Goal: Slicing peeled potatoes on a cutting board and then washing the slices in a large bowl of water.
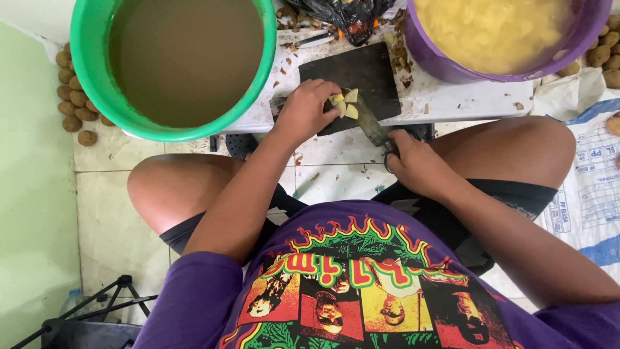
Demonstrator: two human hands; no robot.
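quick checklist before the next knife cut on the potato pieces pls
1. Right hand grips the knife handle: ok.
2. Left hand steadies the potato pieces: ok.
3. Left fingertips clear of the blade: cannot tell, they lie very close to it.
4. Pieces lie on the black cutting board: ok.
5. Board lies flat on the white surface: ok, though peel scraps lie around it.
6. Purple tub of cut potato within reach: ok, just beyond the board.
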